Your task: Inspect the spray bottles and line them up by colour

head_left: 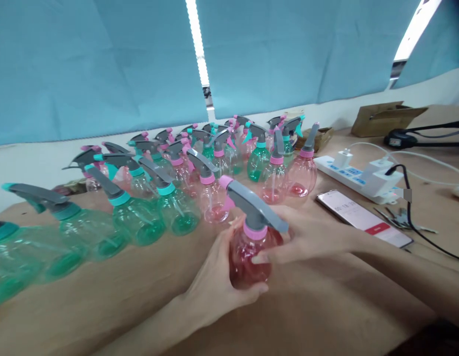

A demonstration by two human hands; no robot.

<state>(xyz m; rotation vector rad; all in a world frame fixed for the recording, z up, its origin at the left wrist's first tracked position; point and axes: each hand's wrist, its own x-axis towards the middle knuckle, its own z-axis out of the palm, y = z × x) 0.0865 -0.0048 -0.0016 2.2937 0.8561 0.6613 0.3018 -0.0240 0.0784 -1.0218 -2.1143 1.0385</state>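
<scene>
A pink spray bottle (248, 257) with a grey trigger head and pink collar stands on the wooden table (121, 306) near the front. My left hand (214, 282) wraps around the bottle's round body from the left. My right hand (307, 235) reaches in from the right, its fingers at the collar and the grey trigger head (253, 205). Both hands grip the same bottle.
Several pink and green spray bottles (177, 173) stand in rows behind and to the left. A phone (363, 217), keys (398, 217) and a white power strip (359, 178) with cables lie to the right. A cardboard box (385, 118) sits at the back right.
</scene>
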